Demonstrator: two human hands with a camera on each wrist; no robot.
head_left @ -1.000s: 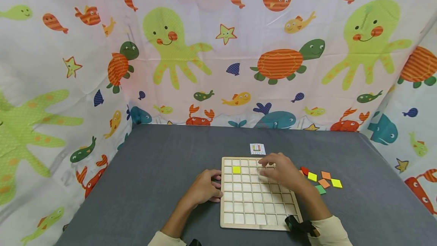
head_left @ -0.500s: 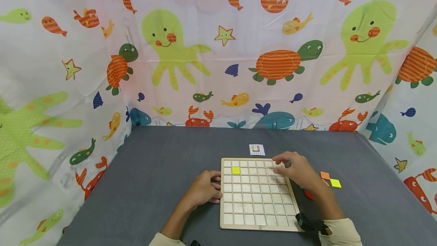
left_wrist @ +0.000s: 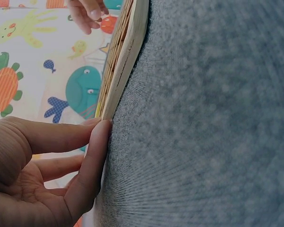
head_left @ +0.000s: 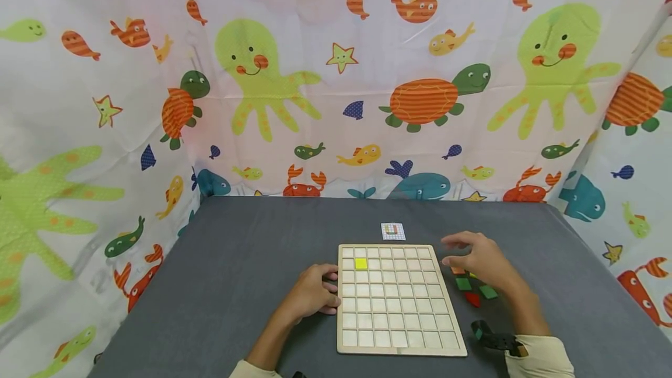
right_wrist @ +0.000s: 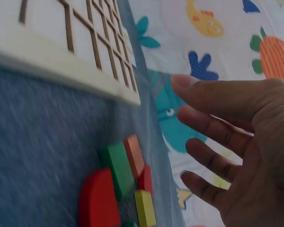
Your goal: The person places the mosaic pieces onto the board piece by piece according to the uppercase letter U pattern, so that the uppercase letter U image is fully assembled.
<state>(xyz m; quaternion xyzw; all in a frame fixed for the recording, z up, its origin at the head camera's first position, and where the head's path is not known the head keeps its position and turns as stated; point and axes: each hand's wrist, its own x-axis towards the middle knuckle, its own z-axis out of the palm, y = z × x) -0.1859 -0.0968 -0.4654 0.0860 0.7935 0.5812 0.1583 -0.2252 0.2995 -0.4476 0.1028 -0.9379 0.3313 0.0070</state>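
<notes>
A wooden grid board lies on the table, with one yellow square tile in a cell of its second row. My left hand holds the board's left edge; in the left wrist view, thumb and finger tips meet at that edge. Off the board's far right corner, my right hand hovers with thumb and fingers apart and nothing between them. Below it lie loose pieces: green tiles, a rounded red piece, an orange tile and a yellow tile. The hand partly hides them in the head view.
A small card with a coloured U-shaped pattern on a grid lies just beyond the board. The grey table ends at a white curtain printed with sea animals, which stands behind and at both sides.
My right hand has moved right, from over the board to above the loose pieces, fingers spreading. The left hand stays at the board's edge. The view has shifted slightly.
</notes>
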